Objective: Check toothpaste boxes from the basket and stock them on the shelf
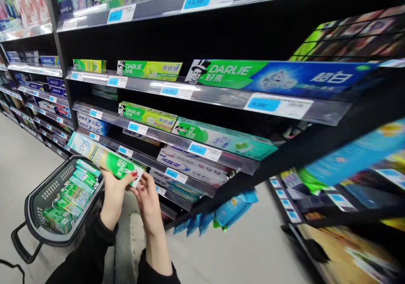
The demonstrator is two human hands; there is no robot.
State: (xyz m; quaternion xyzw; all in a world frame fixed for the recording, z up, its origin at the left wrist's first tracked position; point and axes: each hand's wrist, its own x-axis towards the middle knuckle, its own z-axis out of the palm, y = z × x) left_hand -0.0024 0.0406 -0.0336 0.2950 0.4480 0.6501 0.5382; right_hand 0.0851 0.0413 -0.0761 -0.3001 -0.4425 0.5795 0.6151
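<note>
My left hand (114,193) grips a long toothpaste box (103,156) from below, its thumb with red nail polish lying over the green end. The fingers of my right hand (149,202) are curled against the white right end of that box. The box is tilted, its pale teal end up and to the left, in front of the lower shelves. Below and left of the box, a dark grey shopping basket (31,216) stands on the floor, holding several green and teal toothpaste boxes (74,193). My palms and some fingertips are hidden.
Several shelf ledges (221,96) with price tags run across in front. On them lie a blue-green toothpaste box (272,76), a teal one (221,136) and a yellow-green one (148,115). Blue packets (236,210) hang low at the shelf end. Another display (351,195) stands right.
</note>
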